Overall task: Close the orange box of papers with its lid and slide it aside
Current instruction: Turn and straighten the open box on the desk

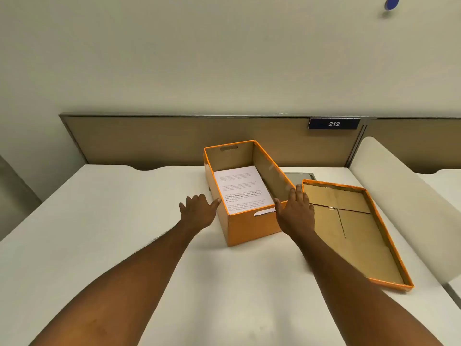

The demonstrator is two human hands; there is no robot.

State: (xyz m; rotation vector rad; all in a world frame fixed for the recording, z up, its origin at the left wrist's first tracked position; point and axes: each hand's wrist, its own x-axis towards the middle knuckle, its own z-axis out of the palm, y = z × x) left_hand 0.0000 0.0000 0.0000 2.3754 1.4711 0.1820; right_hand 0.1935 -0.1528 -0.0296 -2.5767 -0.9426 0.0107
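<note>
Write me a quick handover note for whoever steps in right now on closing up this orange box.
Left hand: open, at the box's near left corner, thumb by the rim.
Right hand: open, flat against the box's near right side.
Orange box: uncovered on the white table, papers lying inside.
Lid: inside up on the table, right of the box.
Done: nothing yet.
Left: fit lid on box, slide box aside.
</note>
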